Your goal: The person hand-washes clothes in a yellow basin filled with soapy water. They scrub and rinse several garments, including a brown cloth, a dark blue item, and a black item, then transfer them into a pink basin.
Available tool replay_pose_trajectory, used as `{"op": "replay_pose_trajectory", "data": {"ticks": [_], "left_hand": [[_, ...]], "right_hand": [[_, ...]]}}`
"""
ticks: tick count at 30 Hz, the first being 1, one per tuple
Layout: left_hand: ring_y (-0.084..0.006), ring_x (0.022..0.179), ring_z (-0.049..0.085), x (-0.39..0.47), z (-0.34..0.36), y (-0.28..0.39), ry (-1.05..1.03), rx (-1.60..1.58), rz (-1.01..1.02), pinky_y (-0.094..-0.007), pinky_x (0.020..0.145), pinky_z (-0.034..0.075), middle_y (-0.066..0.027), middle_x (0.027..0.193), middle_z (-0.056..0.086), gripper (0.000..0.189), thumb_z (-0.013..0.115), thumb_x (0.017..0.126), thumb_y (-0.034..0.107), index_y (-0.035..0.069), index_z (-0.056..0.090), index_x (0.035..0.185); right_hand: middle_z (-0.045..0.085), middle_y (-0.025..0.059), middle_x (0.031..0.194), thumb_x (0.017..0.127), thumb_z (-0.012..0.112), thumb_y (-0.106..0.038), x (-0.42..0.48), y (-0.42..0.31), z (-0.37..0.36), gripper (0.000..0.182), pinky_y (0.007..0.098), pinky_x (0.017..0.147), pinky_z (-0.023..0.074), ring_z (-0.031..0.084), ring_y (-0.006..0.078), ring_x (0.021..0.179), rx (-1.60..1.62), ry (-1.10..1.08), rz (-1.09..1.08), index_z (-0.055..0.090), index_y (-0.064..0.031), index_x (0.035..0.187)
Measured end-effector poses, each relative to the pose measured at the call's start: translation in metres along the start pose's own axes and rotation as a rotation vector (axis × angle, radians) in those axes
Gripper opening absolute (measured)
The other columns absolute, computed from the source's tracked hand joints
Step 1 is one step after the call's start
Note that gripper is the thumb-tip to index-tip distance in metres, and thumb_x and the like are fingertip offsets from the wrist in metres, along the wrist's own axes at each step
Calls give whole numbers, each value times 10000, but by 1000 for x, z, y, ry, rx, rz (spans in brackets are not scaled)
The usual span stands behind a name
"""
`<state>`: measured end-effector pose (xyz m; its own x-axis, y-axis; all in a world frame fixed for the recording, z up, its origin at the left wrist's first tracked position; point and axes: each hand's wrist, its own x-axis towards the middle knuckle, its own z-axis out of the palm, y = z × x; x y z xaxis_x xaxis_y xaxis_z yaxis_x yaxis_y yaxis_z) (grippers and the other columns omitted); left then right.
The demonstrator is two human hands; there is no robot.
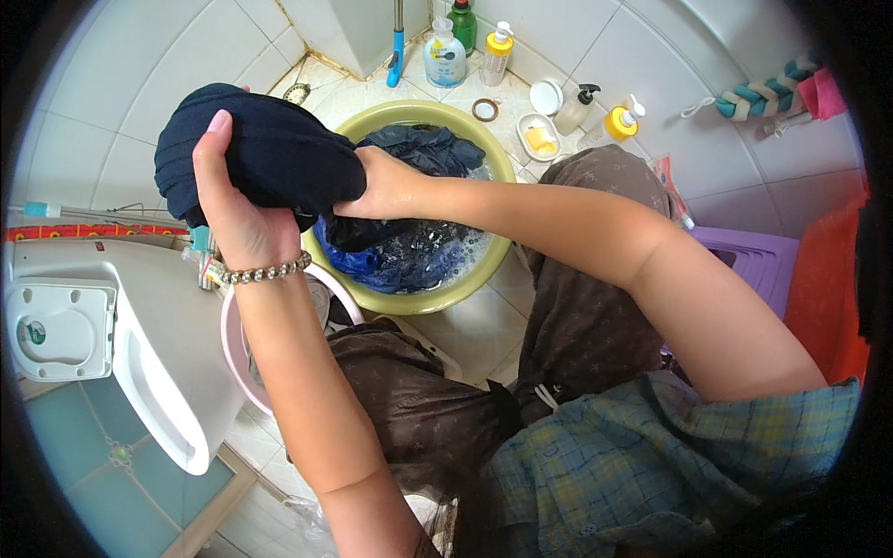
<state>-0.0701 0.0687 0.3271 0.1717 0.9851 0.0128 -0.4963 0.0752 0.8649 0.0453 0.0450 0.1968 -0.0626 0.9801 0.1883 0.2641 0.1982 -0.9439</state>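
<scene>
My left hand [241,202], with a beaded bracelet at the wrist, grips the left part of a bundled dark navy cloth [279,150], its thumb over the top. At the bundle's right end, my right hand [384,185] is closed around the fabric. The bundle is held up over the left side of a yellow-green basin [418,303]. Dark and blue wet clothes [411,254] lie in sudsy water inside that basin. Part of the cloth hangs down by the basin, and the left fingers are mostly hidden behind the bundle.
A pink basin [234,349] with clothes is beside my left forearm. Pump bottles [497,52], a soap dish [538,137] and a round lid [546,97] stand along the tiled wall. A toilet [63,328] is at far left, a purple plastic stool [760,258] at right.
</scene>
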Motion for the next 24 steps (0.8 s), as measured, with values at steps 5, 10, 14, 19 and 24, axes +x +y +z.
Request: {"op": "replay_pose_trajectory", "data": {"ticks": [5, 10, 14, 19, 24], "left_hand": [[-233, 900, 584, 2, -3, 1, 5, -8, 20, -361, 816, 475, -106, 979, 596, 376, 582, 779, 266, 3, 564, 1047], [-234, 910, 585, 1, -5, 5, -12, -4, 51, -367, 822, 475, -116, 1000, 598, 384, 578, 782, 264, -1, 555, 1059], [-235, 921, 583, 3, -8, 16, -21, -28, 73, -368, 835, 471, -122, 1025, 599, 397, 574, 786, 266, -3, 548, 1076], [-215, 902, 591, 3, -14, 33, 20, -149, 156, -334, 827, 469, -107, 976, 623, 361, 593, 774, 246, -15, 590, 1023], [-218, 886, 596, 2, -13, 36, 80, -143, 174, -333, 814, 474, -105, 974, 626, 362, 616, 754, 246, -13, 597, 1007]], "right_hand": [[647, 199, 801, 623, 707, -160, 0, -9, -6, 347, 335, 716, 496, 649, 270, 788, -26, 7, -21, 598, 58, 871], [644, 193, 768, 624, 697, -150, 0, -12, -1, 339, 337, 694, 497, 651, 263, 764, -23, 18, -97, 592, 62, 867], [631, 199, 944, 620, 753, -232, 5, -20, -9, 567, 334, 802, 476, 618, 287, 901, -8, -149, -85, 531, 33, 1069], [544, 187, 1193, 590, 812, -341, 8, -23, -29, 873, 332, 952, 400, 524, 266, 1114, -188, -423, -60, 392, -4, 1277], [583, 142, 1104, 623, 797, -226, 6, 4, -11, 713, 312, 929, 403, 539, 183, 1039, 96, -356, -121, 463, 2, 1211]]}}
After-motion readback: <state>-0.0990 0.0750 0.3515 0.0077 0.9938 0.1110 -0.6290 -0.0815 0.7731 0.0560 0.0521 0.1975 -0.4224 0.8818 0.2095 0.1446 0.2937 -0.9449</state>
